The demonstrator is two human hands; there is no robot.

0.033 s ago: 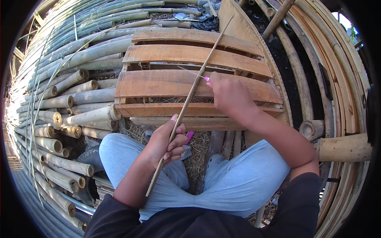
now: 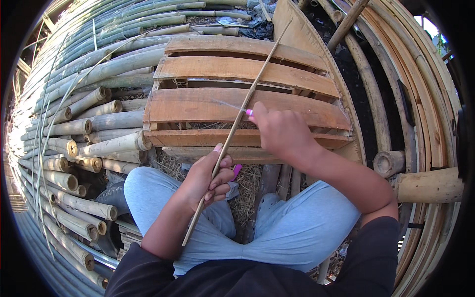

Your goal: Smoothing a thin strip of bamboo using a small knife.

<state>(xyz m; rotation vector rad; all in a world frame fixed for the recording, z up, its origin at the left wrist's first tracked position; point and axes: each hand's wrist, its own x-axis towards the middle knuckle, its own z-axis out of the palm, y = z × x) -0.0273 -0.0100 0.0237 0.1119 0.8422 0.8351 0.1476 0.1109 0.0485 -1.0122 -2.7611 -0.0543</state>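
Observation:
A long, thin bamboo strip (image 2: 234, 127) slants from my lap up across the slatted wooden bench (image 2: 198, 101). Near its lower end, my left hand (image 2: 210, 177) is closed around it, thumb stretched along the upper side. My right hand (image 2: 284, 129) grips a small knife by its pink handle (image 2: 249, 112), most of which the fingers hide. The knife's thin blade (image 2: 227, 104) lies across the strip and points left, blurred toward the tip. The strip's far end reaches past the bench's back slat.
Stacked bamboo poles (image 2: 114, 143) crowd the left, cut ends toward me. Long planks (image 2: 425, 99) and a thick bamboo post (image 2: 430, 185) stand at the right. A curved tan panel (image 2: 341, 89) borders the bench. Some pink object (image 2: 237, 172) shows beyond my left fingers.
My right hand with the knife has slid toward me and slightly left, down along the strip. The left hand and the strip stay nearly still.

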